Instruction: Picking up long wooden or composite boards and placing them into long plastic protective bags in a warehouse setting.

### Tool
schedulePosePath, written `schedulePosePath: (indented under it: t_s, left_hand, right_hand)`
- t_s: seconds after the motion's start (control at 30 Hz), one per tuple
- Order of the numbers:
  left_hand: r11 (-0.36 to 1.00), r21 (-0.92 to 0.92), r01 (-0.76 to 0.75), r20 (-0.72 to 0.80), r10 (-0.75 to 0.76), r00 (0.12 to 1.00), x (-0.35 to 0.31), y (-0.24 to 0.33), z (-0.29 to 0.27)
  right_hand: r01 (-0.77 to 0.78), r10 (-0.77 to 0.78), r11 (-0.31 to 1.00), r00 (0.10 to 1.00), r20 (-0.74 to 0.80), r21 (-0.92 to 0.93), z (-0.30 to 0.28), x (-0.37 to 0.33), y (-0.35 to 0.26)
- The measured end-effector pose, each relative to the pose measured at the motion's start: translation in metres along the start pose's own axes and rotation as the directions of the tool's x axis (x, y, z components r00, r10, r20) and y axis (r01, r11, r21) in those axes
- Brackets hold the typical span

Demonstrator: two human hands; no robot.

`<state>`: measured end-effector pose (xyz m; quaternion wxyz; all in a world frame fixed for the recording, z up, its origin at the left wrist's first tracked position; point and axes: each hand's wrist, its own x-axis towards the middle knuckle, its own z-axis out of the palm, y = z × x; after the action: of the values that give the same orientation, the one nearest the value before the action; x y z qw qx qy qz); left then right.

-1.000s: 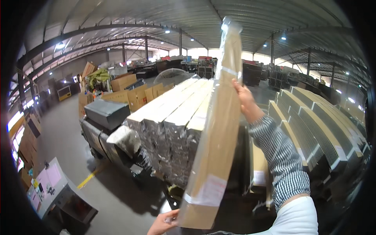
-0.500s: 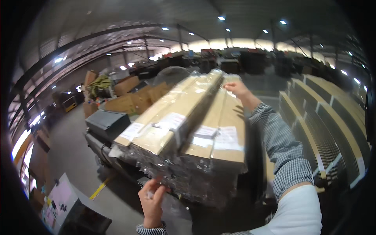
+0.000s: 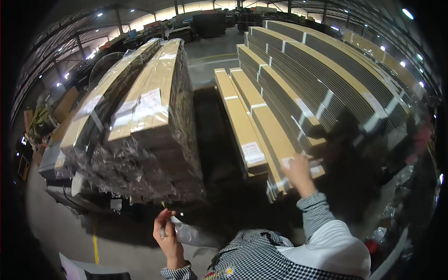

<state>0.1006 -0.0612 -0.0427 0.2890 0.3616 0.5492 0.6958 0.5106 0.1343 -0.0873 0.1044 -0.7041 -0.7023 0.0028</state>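
My left hand [image 3: 168,237] is raised below the front end of the plastic-wrapped stack. Its fingers are curled round something small and whitish that I cannot make out. Clear plastic film [image 3: 187,233] shows beside it. My right hand [image 3: 298,175] is over the near end of a low stack of long tan cardboard bundles [image 3: 264,116], by a white label. Its fingers are curled together, and whatever they hold is hidden. To the left stands the stack of long cardboard bundles [image 3: 148,120] in clear film, with labels on top.
Taller stacks of strapped flat cardboard [image 3: 322,70] rise at the right. A dark gap [image 3: 212,126] separates the wrapped stack from the low one. A yellow floor line [image 3: 96,247] runs at lower left, near a pale-topped box [image 3: 70,268]. Loose plastic [image 3: 380,233] lies at the right.
My view has turned to the right. My right hand has left the top of the wrapped stack and come down to the low stack. My left hand stays curled near the wrapped stack's front.
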Motion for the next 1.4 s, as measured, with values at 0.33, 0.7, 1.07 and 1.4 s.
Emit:
schedulePosePath:
  t_s: [0.33, 0.7, 1.07, 1.4]
  left_hand:
    - [0.793, -0.586, 0.165, 0.230, -0.032, 0.973, -0.088, 0.047, 0.033]
    - [0.712, -0.630, 0.312, 0.310, -0.138, 0.941, -0.124, 0.041, 0.054]
    - [0.962, -0.198, 0.188, 0.485, -0.070, 0.872, -0.156, 0.014, 0.146]
    - [0.754, -0.247, 0.608, 0.881, -0.087, 0.466, -0.192, -0.005, 0.160]
  right_hand:
    - [-0.042, 0.041, 0.999, 0.999, -0.031, -0.012, 0.014, -0.048, -0.001]
    - [0.343, -0.287, 0.901, 0.930, -0.229, 0.266, -0.075, -0.234, -0.034]
    - [0.376, -0.085, 0.388, 0.924, -0.373, 0.841, -0.111, -0.224, -0.026]
    - [-0.438, -0.524, -0.467, 0.837, 0.159, 0.768, -0.092, -0.262, 0.029]
